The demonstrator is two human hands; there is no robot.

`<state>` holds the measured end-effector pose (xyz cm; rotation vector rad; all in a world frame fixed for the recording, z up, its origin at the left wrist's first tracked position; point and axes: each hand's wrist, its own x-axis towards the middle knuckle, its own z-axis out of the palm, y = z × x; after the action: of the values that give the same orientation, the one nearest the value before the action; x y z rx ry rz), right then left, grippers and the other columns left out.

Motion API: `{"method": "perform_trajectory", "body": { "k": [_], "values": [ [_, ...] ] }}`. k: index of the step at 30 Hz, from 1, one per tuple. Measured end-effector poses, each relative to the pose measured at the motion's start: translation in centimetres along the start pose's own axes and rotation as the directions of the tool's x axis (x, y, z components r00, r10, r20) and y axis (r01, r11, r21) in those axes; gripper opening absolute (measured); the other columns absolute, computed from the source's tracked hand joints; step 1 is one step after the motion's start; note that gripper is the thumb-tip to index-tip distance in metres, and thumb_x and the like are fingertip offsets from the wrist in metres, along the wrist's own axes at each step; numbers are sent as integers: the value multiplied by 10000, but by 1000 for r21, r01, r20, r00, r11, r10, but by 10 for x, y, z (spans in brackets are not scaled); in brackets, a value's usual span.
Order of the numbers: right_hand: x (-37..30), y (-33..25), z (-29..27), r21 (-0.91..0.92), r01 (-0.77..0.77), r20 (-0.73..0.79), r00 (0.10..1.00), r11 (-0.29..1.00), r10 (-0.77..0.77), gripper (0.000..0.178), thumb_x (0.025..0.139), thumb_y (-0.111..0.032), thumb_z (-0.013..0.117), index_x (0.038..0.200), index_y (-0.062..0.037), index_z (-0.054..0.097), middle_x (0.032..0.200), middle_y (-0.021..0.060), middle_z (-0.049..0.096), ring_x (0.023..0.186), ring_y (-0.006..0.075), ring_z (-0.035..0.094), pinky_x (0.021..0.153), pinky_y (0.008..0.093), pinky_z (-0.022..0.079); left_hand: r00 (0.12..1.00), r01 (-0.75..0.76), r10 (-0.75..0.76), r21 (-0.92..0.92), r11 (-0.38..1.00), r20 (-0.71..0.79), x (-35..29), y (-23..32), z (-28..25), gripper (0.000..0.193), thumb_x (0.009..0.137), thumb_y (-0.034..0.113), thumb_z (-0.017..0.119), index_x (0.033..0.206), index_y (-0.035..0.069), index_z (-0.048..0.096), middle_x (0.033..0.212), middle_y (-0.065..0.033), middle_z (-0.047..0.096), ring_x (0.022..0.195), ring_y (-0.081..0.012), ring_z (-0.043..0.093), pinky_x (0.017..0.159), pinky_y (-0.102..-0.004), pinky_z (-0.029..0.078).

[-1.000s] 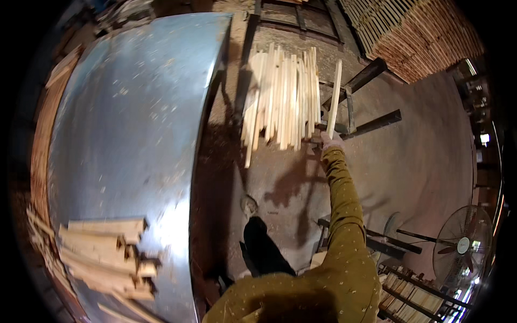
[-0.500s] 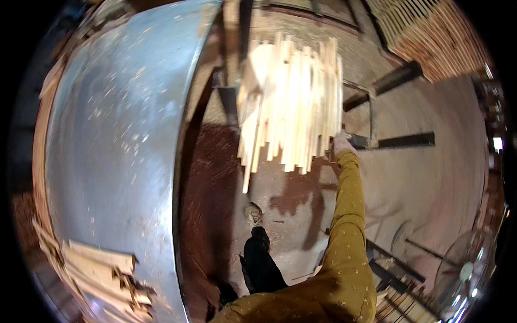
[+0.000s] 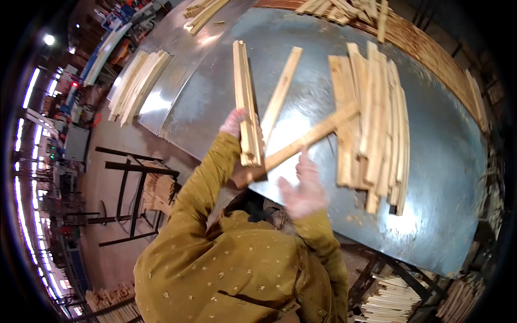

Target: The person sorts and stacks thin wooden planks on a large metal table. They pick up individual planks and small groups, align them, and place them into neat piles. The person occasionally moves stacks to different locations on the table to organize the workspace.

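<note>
My left hand point(image 3: 233, 123), pinkish as if gloved, is closed around a small bundle of long, pale wooden strips point(image 3: 246, 97) held at the near edge of a metal-topped table point(image 3: 215, 91). My right hand point(image 3: 305, 188) is spread, thumb and fingers apart, just below a single strip point(image 3: 315, 133) lying diagonally. Whether its fingertips touch that strip I cannot tell. The diagonal strip's far end rests on a spread pile of strips point(image 3: 371, 124) to the right. Another loose strip point(image 3: 283, 83) lies between the bundle and that pile.
More strips point(image 3: 139, 83) sit on the table's left part, and others point(image 3: 344, 11) lie at the far edge by a brown board point(image 3: 431, 48). A dark metal rack point(image 3: 134, 188) stands on the floor at left. Stacked strips point(image 3: 390, 301) are below the table, lower right.
My view has swung from a stack of strips on a floor stand, where my right hand was reaching, to the metal table. Both hands now show, the left gripping a bundle of strips.
</note>
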<state>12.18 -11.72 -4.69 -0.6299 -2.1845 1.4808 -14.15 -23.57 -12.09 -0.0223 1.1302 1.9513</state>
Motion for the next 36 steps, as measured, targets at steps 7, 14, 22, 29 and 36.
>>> {"method": "perform_trajectory", "body": {
  "k": [7,14,22,29,36],
  "values": [
    [106,1,206,95,-505,391,811,858,435,599,943,-365,560,1382,17,416,1022,140,638,848,246,633,755,344,529,933,-22,231,600,800,-275,23,25,-120,865,842,461,748,1435,-34,359,1154,-111,613,1095,-181,555,947,-305,459],
    [244,-49,274,267,-169,245,964,949,102,357,951,-200,550,1252,-8,538,821,33,596,540,94,515,472,241,428,963,65,86,529,846,-255,-31,115,-168,539,868,110,701,1347,-11,486,1040,-72,629,880,-158,584,795,-299,509],
    [428,-160,349,-374,375,381,896,848,-228,721,881,-414,626,1424,-4,388,1452,192,455,1320,344,454,1082,415,375,946,16,119,409,912,-300,-63,116,-223,591,871,88,670,1410,54,432,1098,-43,595,938,-152,561,816,-295,501],
    [224,37,230,-767,-493,-243,815,410,526,1061,732,-558,731,1499,-24,227,1360,336,422,1233,466,469,1024,501,408,945,28,103,392,920,-310,-29,117,-229,475,907,111,579,1359,23,460,1112,-89,567,965,-170,563,808,-283,514],
    [221,12,274,-421,-678,65,641,603,765,531,942,-280,511,1414,-51,433,1231,154,625,1118,324,591,977,370,474,968,225,88,967,121,-236,12,144,-166,683,898,316,617,1449,9,356,1378,-243,479,1263,-352,497,991,-411,463]
  ]
}}
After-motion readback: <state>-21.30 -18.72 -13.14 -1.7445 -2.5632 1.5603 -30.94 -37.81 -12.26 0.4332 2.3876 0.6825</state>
